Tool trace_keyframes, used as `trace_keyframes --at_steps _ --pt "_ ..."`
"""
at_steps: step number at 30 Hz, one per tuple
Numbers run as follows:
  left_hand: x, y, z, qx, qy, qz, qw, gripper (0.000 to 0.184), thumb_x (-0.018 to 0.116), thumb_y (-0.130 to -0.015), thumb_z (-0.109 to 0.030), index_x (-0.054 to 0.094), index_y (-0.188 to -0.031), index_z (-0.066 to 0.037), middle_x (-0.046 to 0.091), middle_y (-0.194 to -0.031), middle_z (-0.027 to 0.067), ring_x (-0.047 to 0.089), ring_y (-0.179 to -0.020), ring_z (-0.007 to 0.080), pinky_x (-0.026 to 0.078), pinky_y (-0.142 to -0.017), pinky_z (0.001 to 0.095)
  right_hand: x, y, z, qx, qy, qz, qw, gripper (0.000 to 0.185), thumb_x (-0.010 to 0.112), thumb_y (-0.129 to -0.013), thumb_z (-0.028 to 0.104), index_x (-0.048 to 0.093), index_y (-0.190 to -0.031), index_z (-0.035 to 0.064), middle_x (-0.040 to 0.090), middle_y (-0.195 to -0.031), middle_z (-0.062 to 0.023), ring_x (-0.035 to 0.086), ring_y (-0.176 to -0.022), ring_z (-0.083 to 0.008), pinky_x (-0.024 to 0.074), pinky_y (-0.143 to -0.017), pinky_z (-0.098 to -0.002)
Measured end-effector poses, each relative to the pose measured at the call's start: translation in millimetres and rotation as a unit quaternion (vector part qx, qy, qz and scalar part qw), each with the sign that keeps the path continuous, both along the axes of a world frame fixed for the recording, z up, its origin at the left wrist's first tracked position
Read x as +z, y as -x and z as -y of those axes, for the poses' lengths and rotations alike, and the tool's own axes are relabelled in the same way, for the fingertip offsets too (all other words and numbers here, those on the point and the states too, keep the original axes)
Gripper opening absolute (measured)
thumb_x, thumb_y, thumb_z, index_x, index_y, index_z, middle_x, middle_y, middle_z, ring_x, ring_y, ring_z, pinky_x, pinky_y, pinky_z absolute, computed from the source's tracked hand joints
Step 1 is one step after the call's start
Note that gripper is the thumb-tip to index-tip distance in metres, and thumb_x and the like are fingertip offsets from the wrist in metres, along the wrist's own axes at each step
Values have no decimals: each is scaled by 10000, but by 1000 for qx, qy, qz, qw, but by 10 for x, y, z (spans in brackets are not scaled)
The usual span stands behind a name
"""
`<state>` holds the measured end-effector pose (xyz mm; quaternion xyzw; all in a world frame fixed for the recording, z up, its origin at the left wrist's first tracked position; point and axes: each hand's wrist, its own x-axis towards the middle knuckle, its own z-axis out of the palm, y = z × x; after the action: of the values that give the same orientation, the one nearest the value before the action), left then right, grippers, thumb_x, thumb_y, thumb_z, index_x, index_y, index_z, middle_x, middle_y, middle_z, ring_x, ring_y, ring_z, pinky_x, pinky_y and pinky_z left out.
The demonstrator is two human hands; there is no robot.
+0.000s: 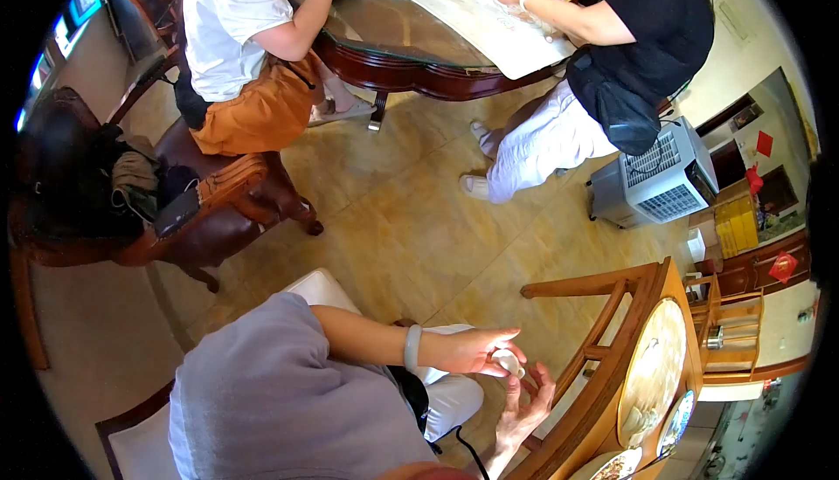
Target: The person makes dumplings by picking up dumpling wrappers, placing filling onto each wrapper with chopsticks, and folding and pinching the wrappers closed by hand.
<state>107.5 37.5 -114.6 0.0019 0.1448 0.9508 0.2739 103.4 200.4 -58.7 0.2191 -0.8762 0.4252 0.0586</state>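
Beside the counter's (636,318) long edge, our left hand (468,351) grasps white dough (506,360), presumably steadying it for our right hand (523,410), whose grip we cannot tell.

White dough piece (507,361), pale grey bangle (412,347), lavender-grey shirt (280,393), brown table (581,419), blue-and-white patterned plate (677,423), tan floor (411,235)

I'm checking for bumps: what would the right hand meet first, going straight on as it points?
Probably the small, white, rounded dough-like piece in the braceleted left hand; whether the right hand touches it is unclear.
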Motion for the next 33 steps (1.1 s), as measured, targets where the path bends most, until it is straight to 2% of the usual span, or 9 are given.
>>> trace_keyframes --at_steps 15,21,23,26,27,29,30,31,33 --pt "-53 -14 76 17 -19 -31 999 518 310 -945 -433 461 -1127 28 523 -1098 127 483 -1083 207 355 -991 316 39 10 35 20 -57 -7 998 586 651 -774 418 483 -1160 11 516 -1098 -156 549 -914 -268 496 -702 -367" --pt "-81 11 145 28 -20 19 999 512 315 -945 -425 454 -1134 30 521 -1095 120 495 -1060 178 384 -974 275 11 79 -35 44 88 52 994 612 661 -771 386 448 -1204 11 517 -1153 -142 548 -939 -248 484 -740 -393" --pt "-65 53 263 36 -18 16 999 501 314 -948 -414 458 -1130 30 524 -1089 117 504 -1045 170 404 -957 263 149 -19 3 110 316 175 926 617 657 -769 412 445 -1213 40 564 -1117 -116 584 -914 -225 489 -764 -378" --pt "-136 -17 345 67 -34 -12 997 476 306 -957 -387 494 -1097 27 546 -1055 112 527 -1012 179 433 -924 257 346 -158 -15 275 443 269 810 730 617 -762 512 391 -1257 25 543 -1103 -182 602 -852 -232 485 -732 -302" --pt "-131 -44 353 79 -23 -3 997 476 310 -955 -389 503 -1088 25 552 -1049 112 529 -1012 183 433 -923 261 -86 121 -436 402 421 380 719 822 657 -749 408 185 -1385 189 386 -1296 -215 575 -945 -314 493 -801 -368" --pt "-109 -61 404 92 -4 10 996 476 318 -953 -393 521 -1070 22 562 -1035 113 533 -1013 191 434 -921 268 263 -152 -144 247 253 279 893 744 623 -762 449 305 -1334 96 475 -1192 -216 586 -862 -261 496 -699 -324" --pt "-108 -75 415 93 -6 17 995 476 325 -951 -396 524 -1067 20 565 -1035 114 534 -1014 193 434 -919 271 408 -210 34 151 258 369 880 733 604 -774 449 320 -1311 37 505 -1148 -201 573 -868 -239 475 -712 -312" --pt "-111 -97 428 93 -8 24 995 475 332 -948 -399 527 -1064 19 567 -1036 115 535 -1015 194 434 -917 273 352 -212 137 241 318 314 861 691 587 -802 413 322 -1300 14 513 -1132 -192 562 -890 -234 456 -747 -311" --pt "-118 -132 446 90 -12 33 995 472 343 -945 -402 533 -1057 16 571 -1036 116 537 -1016 195 434 -914 277 294 -225 132 230 320 340 854 647 579 -821 390 332 -1294 23 517 -1127 -190 554 -910 -230 441 -777 -315"
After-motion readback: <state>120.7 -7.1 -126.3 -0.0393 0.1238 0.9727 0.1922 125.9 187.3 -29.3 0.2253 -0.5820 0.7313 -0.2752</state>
